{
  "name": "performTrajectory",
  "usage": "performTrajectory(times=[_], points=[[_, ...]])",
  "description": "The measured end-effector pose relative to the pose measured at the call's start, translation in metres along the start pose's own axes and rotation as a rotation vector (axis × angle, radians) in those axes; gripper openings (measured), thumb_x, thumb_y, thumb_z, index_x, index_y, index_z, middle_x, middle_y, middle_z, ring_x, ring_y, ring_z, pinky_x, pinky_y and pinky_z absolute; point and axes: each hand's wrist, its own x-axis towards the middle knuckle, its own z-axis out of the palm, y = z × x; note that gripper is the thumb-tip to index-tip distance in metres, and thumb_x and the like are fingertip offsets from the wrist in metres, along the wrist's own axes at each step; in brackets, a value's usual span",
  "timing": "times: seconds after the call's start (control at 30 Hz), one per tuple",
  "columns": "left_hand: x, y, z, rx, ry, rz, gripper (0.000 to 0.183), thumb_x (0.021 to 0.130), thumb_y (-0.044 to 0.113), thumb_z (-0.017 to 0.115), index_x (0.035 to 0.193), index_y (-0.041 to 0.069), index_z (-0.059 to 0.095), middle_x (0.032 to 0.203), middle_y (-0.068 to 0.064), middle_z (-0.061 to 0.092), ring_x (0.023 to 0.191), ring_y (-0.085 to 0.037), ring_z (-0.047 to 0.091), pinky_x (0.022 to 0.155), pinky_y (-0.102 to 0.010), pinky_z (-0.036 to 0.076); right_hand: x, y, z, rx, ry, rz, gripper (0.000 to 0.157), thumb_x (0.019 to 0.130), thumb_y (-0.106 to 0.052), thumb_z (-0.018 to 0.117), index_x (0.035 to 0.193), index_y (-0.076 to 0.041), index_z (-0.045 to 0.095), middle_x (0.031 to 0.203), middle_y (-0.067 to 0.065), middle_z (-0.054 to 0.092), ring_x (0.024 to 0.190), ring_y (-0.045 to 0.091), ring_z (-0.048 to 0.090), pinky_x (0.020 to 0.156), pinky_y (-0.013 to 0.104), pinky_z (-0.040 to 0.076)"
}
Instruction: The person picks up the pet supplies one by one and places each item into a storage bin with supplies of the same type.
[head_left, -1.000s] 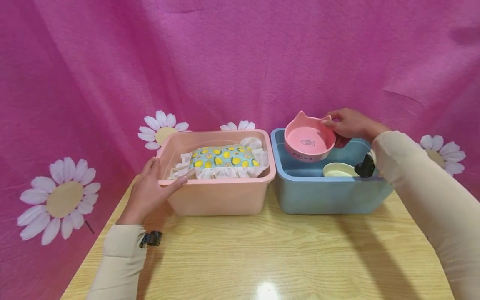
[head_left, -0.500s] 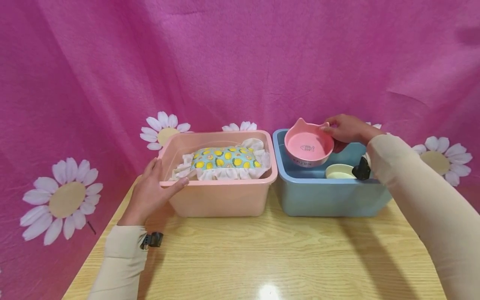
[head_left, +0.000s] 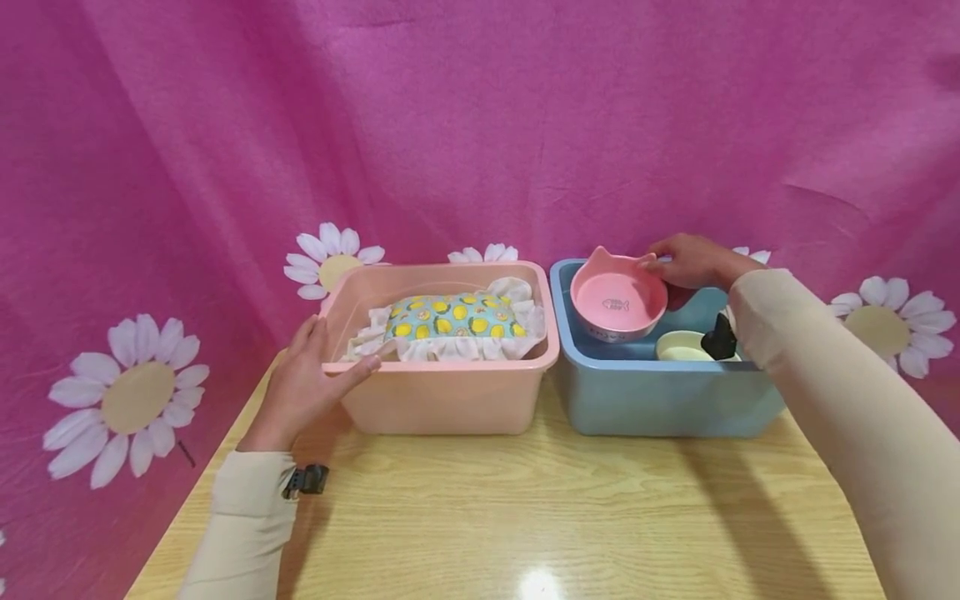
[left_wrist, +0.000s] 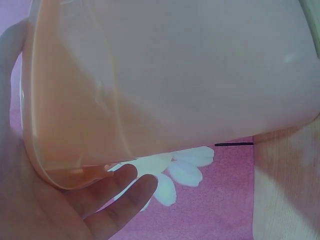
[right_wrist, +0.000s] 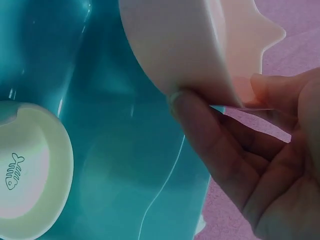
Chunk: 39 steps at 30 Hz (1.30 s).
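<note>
A pink cat-eared pet bowl (head_left: 611,292), with a fish drawing inside and lettering on its front, hangs tilted in the left part of the blue tub (head_left: 667,404). My right hand (head_left: 693,262) pinches its right ear, thumb (right_wrist: 282,90) inside and fingers against the outer wall. Lower in the same tub is a cream pet bowl (right_wrist: 55,200) with a fish drawing, partly covered by the wrist strap in the head view. My left hand (head_left: 300,392) rests at the near left corner of the pink tub (head_left: 442,404), thumb along the front rim and fingers loosely extended past the corner.
Inside the pink tub lies a small lemon-print cushion (head_left: 453,317) with white frills. Both tubs stand side by side at the back of the wooden table (head_left: 442,517), close to a magenta curtain (head_left: 450,125) with white daisies.
My right hand has lowered the pink pet bowl a little, further into the blue tub. The left hand keeps its place at the pink tub's corner. The head view has shifted slightly.
</note>
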Motion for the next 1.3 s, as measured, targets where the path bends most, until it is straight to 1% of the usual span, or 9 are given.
performTrajectory(times=[0.2,0.37,0.6,0.73,0.87,1.0,1.1,1.3], points=[[0.0,-0.001,0.001,0.001,-0.003,-0.001,0.107,0.07,0.074,0.05,0.145,0.007,0.014,0.149,-0.011,0.01,0.125,-0.043,0.028,0.094,-0.06,0.03,0.008,0.008,0.004,0.0,-0.005,-0.013,0.035,0.094,-0.023,0.045,0.113,0.005,0.055,0.071,0.016,0.065,0.06,0.026,0.066,0.055,0.036,0.053],[-0.002,-0.004,0.002,0.005,-0.003,-0.008,0.106,0.07,0.073,0.051,0.145,0.009,0.013,0.149,-0.011,0.012,0.125,-0.043,0.029,0.092,-0.061,0.031,0.013,0.016,0.011,0.01,-0.046,0.0,0.035,0.092,-0.021,0.048,0.117,0.002,0.054,0.076,0.015,0.066,0.063,0.026,0.066,0.057,0.037,0.053],[-0.002,-0.004,0.004,0.009,0.009,0.003,0.106,0.07,0.073,0.051,0.145,0.009,0.015,0.148,-0.011,0.013,0.124,-0.043,0.029,0.091,-0.061,0.032,0.014,0.024,0.017,0.05,-0.102,0.002,0.033,0.091,-0.013,0.045,0.117,0.006,0.053,0.082,0.019,0.066,0.065,0.028,0.066,0.058,0.039,0.053],[-0.001,-0.003,0.003,0.015,0.013,0.003,0.106,0.069,0.074,0.051,0.145,0.008,0.015,0.148,-0.011,0.014,0.124,-0.042,0.03,0.091,-0.06,0.032,0.015,0.026,0.017,0.06,-0.123,0.014,0.034,0.09,-0.012,0.046,0.12,0.005,0.052,0.082,0.019,0.065,0.065,0.028,0.066,0.058,0.039,0.053],[0.0,-0.002,0.002,0.009,0.008,-0.006,0.107,0.069,0.074,0.05,0.145,0.01,0.013,0.149,-0.01,0.013,0.125,-0.042,0.029,0.091,-0.061,0.032,0.017,0.028,0.018,0.071,-0.136,0.012,0.036,0.091,-0.013,0.046,0.121,0.006,0.049,0.083,0.02,0.065,0.064,0.029,0.066,0.058,0.041,0.053],[0.001,-0.002,0.002,0.005,0.005,-0.008,0.107,0.068,0.075,0.049,0.145,0.01,0.013,0.149,-0.009,0.012,0.125,-0.041,0.029,0.092,-0.06,0.032,0.017,0.029,0.021,0.1,-0.18,0.013,0.036,0.092,-0.013,0.045,0.12,0.008,0.048,0.083,0.022,0.064,0.066,0.031,0.066,0.061,0.044,0.053],[0.0,-0.002,0.002,0.008,0.003,-0.01,0.108,0.068,0.076,0.049,0.145,0.01,0.014,0.149,-0.009,0.012,0.126,-0.04,0.029,0.092,-0.059,0.032,0.017,0.028,0.024,0.1,-0.216,0.019,0.036,0.092,-0.012,0.044,0.121,0.009,0.048,0.084,0.022,0.065,0.067,0.03,0.066,0.062,0.043,0.053],[-0.002,-0.004,0.002,0.015,-0.001,-0.007,0.107,0.069,0.075,0.049,0.145,0.01,0.013,0.149,-0.009,0.011,0.125,-0.041,0.029,0.092,-0.06,0.033,0.017,0.028,0.029,0.091,-0.231,0.027,0.037,0.092,-0.012,0.044,0.123,0.009,0.047,0.086,0.021,0.065,0.068,0.03,0.066,0.062,0.041,0.053]])
